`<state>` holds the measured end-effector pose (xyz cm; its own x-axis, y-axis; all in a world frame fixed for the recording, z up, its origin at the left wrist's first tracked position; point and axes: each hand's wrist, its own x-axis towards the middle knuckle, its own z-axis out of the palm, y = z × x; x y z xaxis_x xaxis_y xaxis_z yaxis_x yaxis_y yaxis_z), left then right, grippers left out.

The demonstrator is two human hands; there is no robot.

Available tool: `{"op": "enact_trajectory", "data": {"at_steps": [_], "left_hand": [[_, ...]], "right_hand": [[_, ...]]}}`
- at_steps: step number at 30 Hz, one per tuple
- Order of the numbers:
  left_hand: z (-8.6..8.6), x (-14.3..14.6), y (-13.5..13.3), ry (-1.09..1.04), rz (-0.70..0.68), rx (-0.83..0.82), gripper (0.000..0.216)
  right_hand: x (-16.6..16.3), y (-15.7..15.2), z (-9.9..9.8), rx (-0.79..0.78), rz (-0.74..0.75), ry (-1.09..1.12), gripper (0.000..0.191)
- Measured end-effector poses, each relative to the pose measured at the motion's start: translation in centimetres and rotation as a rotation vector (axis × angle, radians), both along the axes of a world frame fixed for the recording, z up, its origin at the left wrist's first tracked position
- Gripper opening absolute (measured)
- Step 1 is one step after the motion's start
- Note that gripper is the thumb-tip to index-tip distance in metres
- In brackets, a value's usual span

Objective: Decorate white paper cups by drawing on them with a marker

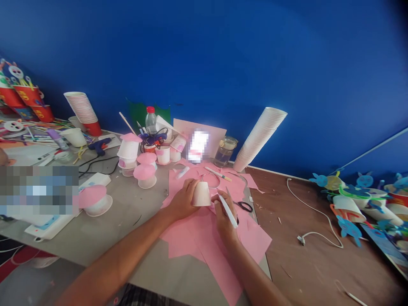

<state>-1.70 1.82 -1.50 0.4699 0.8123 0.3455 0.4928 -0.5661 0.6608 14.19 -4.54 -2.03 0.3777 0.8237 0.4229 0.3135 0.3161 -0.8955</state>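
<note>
My left hand (182,199) is closed round an upside-down white paper cup (202,194) that stands on sheets of pink paper (207,238). My right hand (224,216) grips a white pen (228,210) beside the cup, its tip close to the cup's lower edge. Black-handled scissors (245,206) lie on the pink paper just right of my right hand. Another pen (218,174) and a cut ring of paper (211,180) lie behind the cup.
A tall slanted stack of white cups (259,138) leans against the blue wall; another stack (82,109) stands at left. Pink-topped cup figures (145,168), a bottle (150,120), a jar (225,151), a glue gun (99,145) and a white cable (314,216) lie around. Blue-eared cup crafts (357,204) crowd the right.
</note>
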Motion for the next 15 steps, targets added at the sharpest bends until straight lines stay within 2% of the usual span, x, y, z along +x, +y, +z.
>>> {"op": "enact_trajectory", "data": {"at_steps": [10, 15], "left_hand": [[0.01, 0.13, -0.13, 0.018, 0.009, 0.017, 0.065], [-0.10, 0.14, -0.07, 0.057, 0.014, 0.048, 0.067]], "right_hand": [[0.06, -0.27, -0.14, -0.056, 0.064, 0.052, 0.031], [-0.06, -0.40, 0.11, -0.043, 0.085, 0.002, 0.033]]}}
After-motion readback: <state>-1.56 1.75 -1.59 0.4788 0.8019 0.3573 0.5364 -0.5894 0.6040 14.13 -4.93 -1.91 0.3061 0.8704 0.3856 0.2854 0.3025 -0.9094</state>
